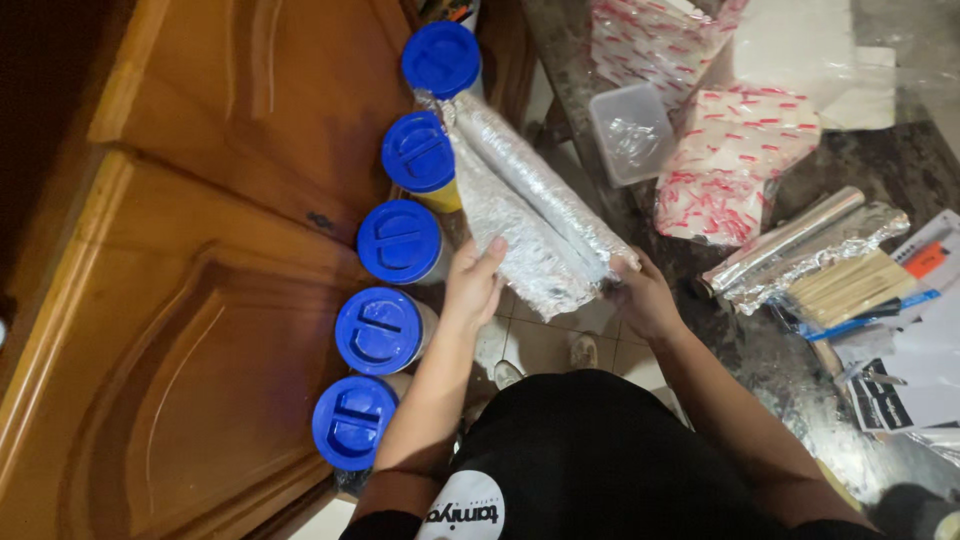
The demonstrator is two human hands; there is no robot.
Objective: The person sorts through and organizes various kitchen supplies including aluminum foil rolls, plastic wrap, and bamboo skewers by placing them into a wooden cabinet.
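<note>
Item 1: foil-wrapped bundle [530,205], long and silvery, appearing as 2 rolls lying side by side under 1 crinkled wrap. Its long axis is running diagonally, from the near end between the hands up and away to the far left, where it is passing just beside the row of jars. It is being held in the air above the floor tiles, not resting on anything.

Item 2: left hand [473,285], gripping the near left edge of the bundle, fingers curled against the foil, thumb side up.

Item 3: right hand [640,295], closing around the near right corner of the bundle; fingertips are hidden behind the foil. Both hands are sitting at the same near end, so the bundle is extending wholly away from them; neither is clearly nearer.

Item 4: 5 jars with blue lids [400,241], standing in a line along the wooden door [200,250].

Item 5: dark stone worktop [900,160] on the right, carrying a second foil package [800,245], a clear plastic tub [628,132], red-and-white printed bags [730,160] and wooden sticks [850,285].
</note>
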